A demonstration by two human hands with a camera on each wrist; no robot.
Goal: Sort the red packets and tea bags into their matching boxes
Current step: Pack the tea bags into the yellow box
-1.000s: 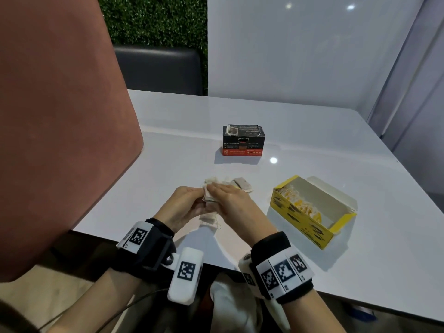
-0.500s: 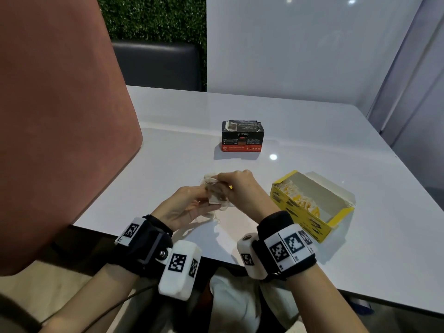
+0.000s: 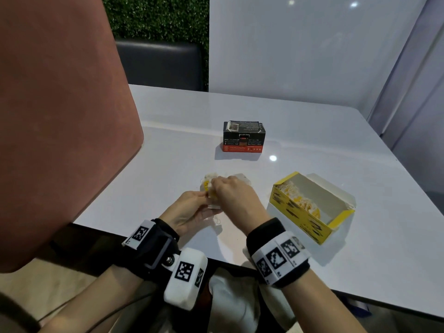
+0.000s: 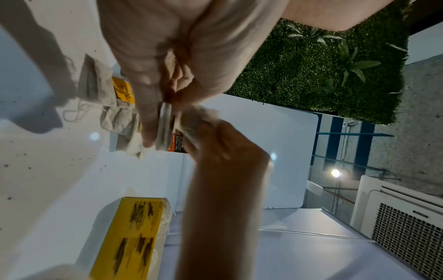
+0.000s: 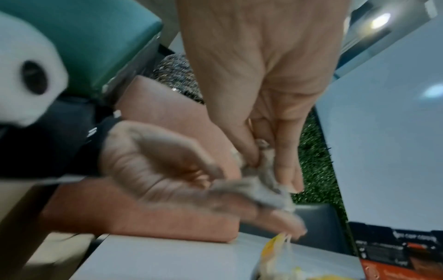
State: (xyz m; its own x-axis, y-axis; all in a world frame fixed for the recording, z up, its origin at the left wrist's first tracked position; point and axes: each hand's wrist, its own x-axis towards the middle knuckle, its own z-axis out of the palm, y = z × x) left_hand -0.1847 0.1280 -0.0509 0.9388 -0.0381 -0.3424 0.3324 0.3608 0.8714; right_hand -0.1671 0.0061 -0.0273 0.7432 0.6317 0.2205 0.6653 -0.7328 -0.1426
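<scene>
Fingers of your left hand (image 3: 189, 207) pinch a thin stack of flat tea bags (image 4: 165, 123) between thumb and forefinger; fingers of your right hand (image 3: 234, 193) clamp on a crumpled, papery tea bag (image 5: 261, 181) just beside that stack. Both hands meet above the near middle of the table (image 3: 336, 145).

Item: loose tea bags (image 4: 115, 113), soft, wrinkled off-white paper with thin strings and small yellow tags, lying in a little heap on the table under your hands.

Item: yellow box (image 3: 302, 212), long cardboard carton with black print, lid flap open, to your right. It holds a jumble of pale tea bags with yellow tags toward its far end; the near end shows bare grey card.

Item: black box (image 3: 243, 140), squat cardboard carton with a red-orange band along its base, well beyond your hands. Flat packets stand packed in its open top; their colour is hard to tell.

Item: table, smooth glossy white, reflecting ceiling lights.
</scene>
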